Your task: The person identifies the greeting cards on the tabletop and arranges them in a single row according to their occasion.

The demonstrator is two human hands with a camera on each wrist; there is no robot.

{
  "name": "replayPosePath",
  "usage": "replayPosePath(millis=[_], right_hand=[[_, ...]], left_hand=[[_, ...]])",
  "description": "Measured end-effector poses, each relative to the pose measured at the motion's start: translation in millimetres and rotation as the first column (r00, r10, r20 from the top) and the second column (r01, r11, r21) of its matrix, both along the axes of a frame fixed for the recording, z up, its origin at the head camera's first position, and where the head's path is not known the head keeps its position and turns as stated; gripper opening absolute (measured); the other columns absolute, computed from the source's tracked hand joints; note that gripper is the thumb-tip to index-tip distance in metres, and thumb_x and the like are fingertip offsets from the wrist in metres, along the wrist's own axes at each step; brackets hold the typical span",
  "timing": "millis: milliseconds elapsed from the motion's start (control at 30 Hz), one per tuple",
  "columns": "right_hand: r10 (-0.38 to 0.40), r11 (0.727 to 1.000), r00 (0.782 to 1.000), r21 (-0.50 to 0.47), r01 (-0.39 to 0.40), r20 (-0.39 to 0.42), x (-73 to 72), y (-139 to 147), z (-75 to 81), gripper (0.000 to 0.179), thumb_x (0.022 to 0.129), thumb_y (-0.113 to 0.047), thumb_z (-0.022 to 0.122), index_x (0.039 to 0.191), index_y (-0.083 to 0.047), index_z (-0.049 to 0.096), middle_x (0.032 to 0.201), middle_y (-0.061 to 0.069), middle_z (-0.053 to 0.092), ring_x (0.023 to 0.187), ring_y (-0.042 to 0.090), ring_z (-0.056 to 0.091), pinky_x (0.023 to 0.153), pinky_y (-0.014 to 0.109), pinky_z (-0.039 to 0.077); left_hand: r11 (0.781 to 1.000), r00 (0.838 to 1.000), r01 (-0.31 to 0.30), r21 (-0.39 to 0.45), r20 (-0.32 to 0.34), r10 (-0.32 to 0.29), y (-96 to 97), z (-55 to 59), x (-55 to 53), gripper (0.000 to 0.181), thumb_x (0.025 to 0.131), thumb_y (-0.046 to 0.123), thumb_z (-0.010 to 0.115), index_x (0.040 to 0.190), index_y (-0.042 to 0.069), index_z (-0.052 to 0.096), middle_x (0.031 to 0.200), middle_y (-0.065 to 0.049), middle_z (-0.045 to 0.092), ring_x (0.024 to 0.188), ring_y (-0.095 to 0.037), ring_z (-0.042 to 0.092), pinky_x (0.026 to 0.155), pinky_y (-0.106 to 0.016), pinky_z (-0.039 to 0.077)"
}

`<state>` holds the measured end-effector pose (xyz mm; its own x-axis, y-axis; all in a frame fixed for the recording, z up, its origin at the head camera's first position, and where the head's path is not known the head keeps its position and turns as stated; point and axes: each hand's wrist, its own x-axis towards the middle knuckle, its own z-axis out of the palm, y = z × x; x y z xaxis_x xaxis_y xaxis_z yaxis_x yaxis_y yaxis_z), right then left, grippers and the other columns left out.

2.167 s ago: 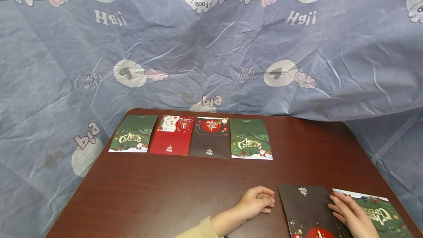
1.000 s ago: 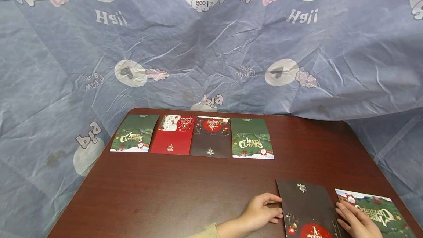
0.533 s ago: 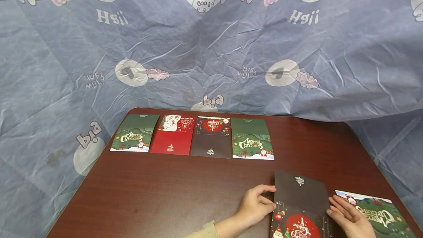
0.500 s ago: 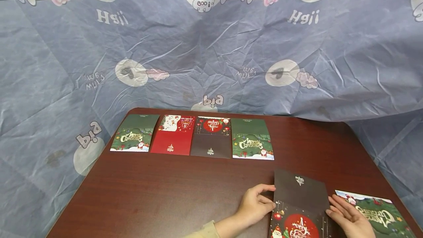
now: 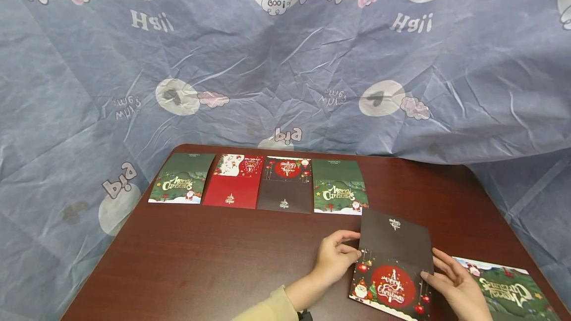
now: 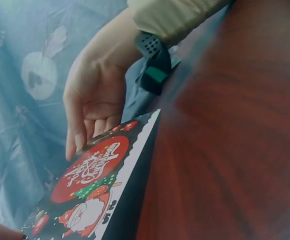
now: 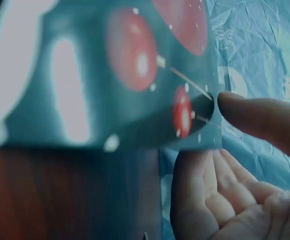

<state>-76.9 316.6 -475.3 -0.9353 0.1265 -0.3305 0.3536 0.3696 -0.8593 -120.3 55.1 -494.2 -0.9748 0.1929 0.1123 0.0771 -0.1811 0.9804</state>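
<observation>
A black folded Christmas card [image 5: 391, 264] with a red circle and a Santa is held tilted above the table's right front. My left hand [image 5: 332, 260] pinches its left edge between thumb and fingers. On the opposite edge my right hand [image 5: 461, 286] grips it; the right wrist view has the thumb [image 7: 257, 115] on the printed face and the other fingers behind. In the left wrist view the card's white lower border slants over the tabletop, and only a bit of a left finger [image 6: 0, 231] shows.
Along the back edge lie a green card [image 5: 180, 180], a red card [image 5: 234, 189], a black card [image 5: 285, 193] and another green card [image 5: 339, 171]. One more green card [image 5: 513, 294] is at the front right. A patterned blue cloth [image 5: 267, 63] hangs behind the brown table [image 5: 214, 261].
My left hand has reached the black card and taken its left edge. Both hands have raised the card and carried it leftward and farther back, away from the front green card.
</observation>
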Motion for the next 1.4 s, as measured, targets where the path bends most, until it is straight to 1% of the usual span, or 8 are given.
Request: replayPosePath(millis=[100, 233, 400, 500, 733, 867, 1000, 1400], right_hand=[[0.008, 1.000, 0.999, 0.003, -0.008, -0.054, -3.3, -3.0, 2.3, 0.076, 0.089, -0.022, 0.066, 0.146, 0.000, 0.020, 0.112, -0.006, 0.055, 0.084, 0.001, 0.061, 0.071, 0.023, 0.051], [-0.033, 0.999, 0.992, -0.035, 0.029, -0.121, -8.4, -6.5, 3.5, 0.062, 0.088, -0.016, 0.067, 0.137, 0.000, 0.034, 0.094, -0.011, 0.062, 0.080, 0.001, 0.061, 0.067, 0.023, 0.052], [-0.103, 0.993, 0.973, -0.077, 0.088, -0.206, -15.1, -7.4, 4.9, 0.028, 0.087, -0.013, 0.068, 0.110, -0.017, 0.053, 0.080, -0.014, 0.063, 0.075, -0.001, 0.060, 0.062, 0.021, 0.053], [-0.131, 0.988, 0.969, -0.103, 0.112, -0.208, -20.1, -6.8, 6.1, 0.023, 0.086, -0.014, 0.069, 0.103, -0.024, 0.056, 0.078, -0.015, 0.063, 0.074, -0.002, 0.060, 0.061, 0.021, 0.053], [-0.163, 0.987, 0.967, -0.030, 0.160, -0.195, -30.2, -5.8, 8.5, 0.027, 0.087, -0.027, 0.069, 0.107, -0.012, 0.058, 0.078, -0.022, 0.062, 0.074, -0.006, 0.059, 0.062, 0.020, 0.052], [-0.197, 0.980, 0.961, -0.066, 0.188, -0.196, -36.0, -3.9, 7.8, 0.017, 0.086, -0.026, 0.070, 0.099, -0.020, 0.062, 0.077, -0.022, 0.063, 0.074, -0.007, 0.059, 0.060, 0.018, 0.051], [-0.241, 0.970, 0.950, -0.094, 0.226, -0.200, -41.7, -3.3, 7.4, 0.012, 0.084, -0.027, 0.071, 0.093, -0.026, 0.063, 0.075, -0.021, 0.063, 0.072, -0.007, 0.058, 0.059, 0.016, 0.050], [-0.386, 0.922, 0.897, -0.120, 0.368, -0.217, -64.8, -2.6, 6.0, 0.011, 0.084, -0.026, 0.072, 0.093, -0.026, 0.065, 0.071, -0.020, 0.061, 0.068, -0.004, 0.055, 0.056, 0.014, 0.046]], left_hand=[[1.000, 1.000, -0.017, 0.025, 0.000, 0.017, -1.6, 0.7, -7.8, 0.032, 0.074, -0.014, 0.064, 0.105, -0.004, 0.065, 0.108, -0.013, 0.066, 0.075, -0.018, 0.067, 0.061, -0.015, 0.049], [0.998, 0.999, -0.041, 0.039, -0.013, 0.041, -2.6, 1.0, -17.8, 0.031, 0.074, -0.015, 0.064, 0.103, -0.006, 0.064, 0.104, -0.017, 0.067, 0.075, -0.021, 0.067, 0.062, -0.016, 0.050], [0.997, 0.998, -0.057, 0.044, -0.015, 0.058, -1.4, 6.4, -28.5, 0.028, 0.074, -0.013, 0.066, 0.101, -0.006, 0.065, 0.099, -0.016, 0.068, 0.072, -0.013, 0.065, 0.062, -0.017, 0.050], [0.997, 0.998, -0.064, 0.034, 0.000, 0.064, -0.1, 9.2, -33.2, 0.028, 0.073, -0.012, 0.067, 0.100, -0.005, 0.067, 0.096, -0.015, 0.068, 0.071, -0.009, 0.064, 0.060, -0.016, 0.050], [0.997, 0.998, -0.059, 0.047, 0.011, 0.058, 3.3, 11.2, -41.0, 0.027, 0.074, -0.013, 0.066, 0.100, -0.008, 0.066, 0.094, -0.017, 0.068, 0.070, -0.011, 0.064, 0.062, -0.020, 0.053], [0.997, 0.998, -0.064, 0.050, 0.018, 0.063, 6.6, 10.7, -45.0, 0.026, 0.074, -0.014, 0.065, 0.100, -0.008, 0.065, 0.094, -0.018, 0.067, 0.071, -0.012, 0.065, 0.061, -0.022, 0.054], [0.997, 0.997, -0.072, 0.040, 0.017, 0.071, 9.7, 10.6, -49.5, 0.026, 0.074, -0.012, 0.067, 0.100, -0.008, 0.066, 0.094, -0.018, 0.068, 0.074, -0.019, 0.067, 0.062, -0.023, 0.054], [0.997, 0.996, -0.073, -0.037, 0.050, 0.075, 19.3, 14.2, -63.7, 0.031, 0.074, -0.008, 0.069, 0.104, 0.000, 0.069, 0.098, -0.008, 0.070, 0.074, -0.013, 0.067, 0.059, -0.019, 0.052]])
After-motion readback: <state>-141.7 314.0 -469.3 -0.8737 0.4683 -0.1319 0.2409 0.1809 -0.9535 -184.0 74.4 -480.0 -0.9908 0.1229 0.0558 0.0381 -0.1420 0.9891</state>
